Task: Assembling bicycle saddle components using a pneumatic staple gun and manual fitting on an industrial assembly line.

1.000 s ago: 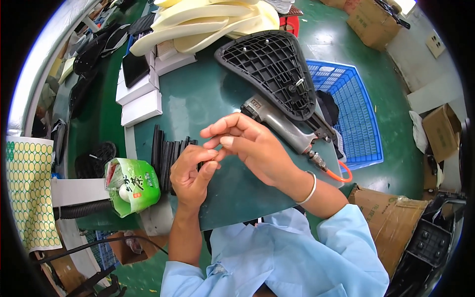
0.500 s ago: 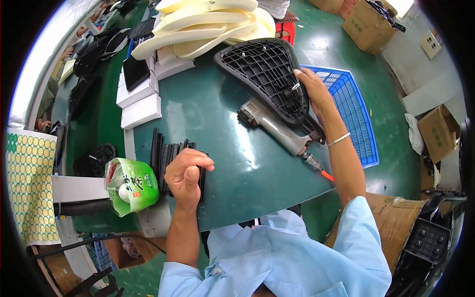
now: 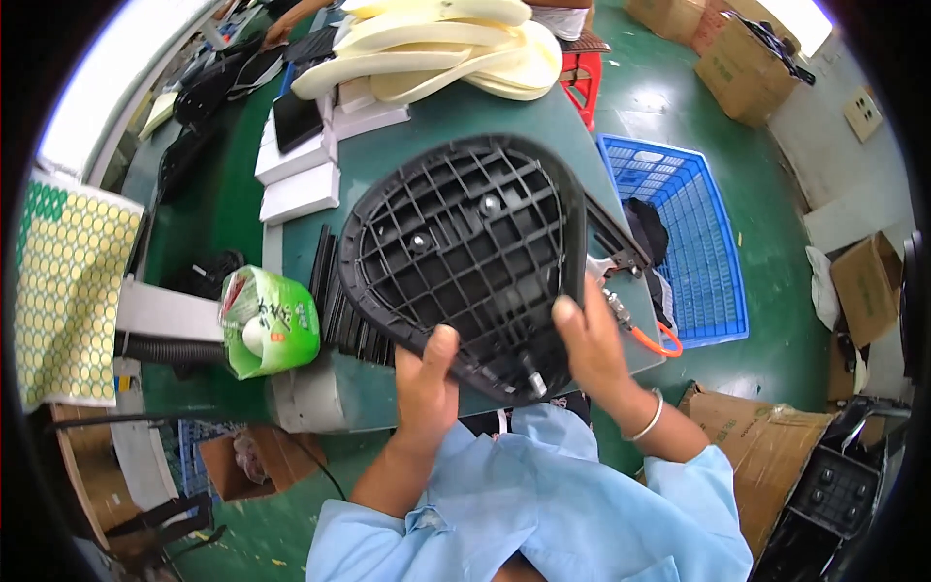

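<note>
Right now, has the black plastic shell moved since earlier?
Yes: the black plastic shell has moved left, away from the blue basket, and toward the table's near edge.

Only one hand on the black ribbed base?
No, the left hand and the right hand both hold the black ribbed base by its edges.

Green bag (image 3: 294,339) and brown carton (image 3: 739,82) bear apparent lettering.

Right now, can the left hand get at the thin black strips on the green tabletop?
Probably not: the left hand grips the black latticed plastic panel, which hides part of the thin black strips. The leftmost strips show uncovered, so a freed hand might reach them.
</note>
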`<move>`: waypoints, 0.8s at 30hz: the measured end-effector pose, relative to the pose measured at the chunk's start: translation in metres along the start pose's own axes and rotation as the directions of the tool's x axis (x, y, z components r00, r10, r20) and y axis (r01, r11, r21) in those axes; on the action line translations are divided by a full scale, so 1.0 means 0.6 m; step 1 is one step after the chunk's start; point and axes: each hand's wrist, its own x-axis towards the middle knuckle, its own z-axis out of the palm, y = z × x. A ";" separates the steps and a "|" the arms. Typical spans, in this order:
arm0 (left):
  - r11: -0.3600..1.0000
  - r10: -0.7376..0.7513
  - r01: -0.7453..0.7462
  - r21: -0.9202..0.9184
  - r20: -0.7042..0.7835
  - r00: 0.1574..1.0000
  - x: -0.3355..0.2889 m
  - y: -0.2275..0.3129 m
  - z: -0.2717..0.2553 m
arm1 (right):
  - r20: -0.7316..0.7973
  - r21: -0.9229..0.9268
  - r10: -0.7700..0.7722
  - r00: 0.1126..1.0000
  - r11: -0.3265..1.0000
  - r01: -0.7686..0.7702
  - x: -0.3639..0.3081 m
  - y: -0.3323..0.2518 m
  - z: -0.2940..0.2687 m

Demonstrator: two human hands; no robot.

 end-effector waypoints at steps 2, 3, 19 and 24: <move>0.998 -0.068 0.067 -0.013 -0.066 0.996 -0.009 0.012 -0.022 | 0.230 0.076 0.055 0.972 0.994 -0.074 -0.031 0.002 0.008; 0.991 -0.136 0.133 -0.031 -0.119 0.984 -0.012 0.020 -0.035 | 0.327 0.158 -0.015 0.945 0.987 -0.039 -0.038 0.005 0.007; 0.879 -0.274 0.288 0.381 -0.092 0.957 -0.049 0.093 -0.119 | 0.270 -0.668 -0.157 0.950 0.680 0.302 0.153 0.054 -0.047; 0.857 -0.285 0.280 0.433 -0.055 0.957 -0.032 0.097 -0.112 | 0.188 -0.165 0.238 0.953 0.964 -0.208 0.052 -0.065 -0.102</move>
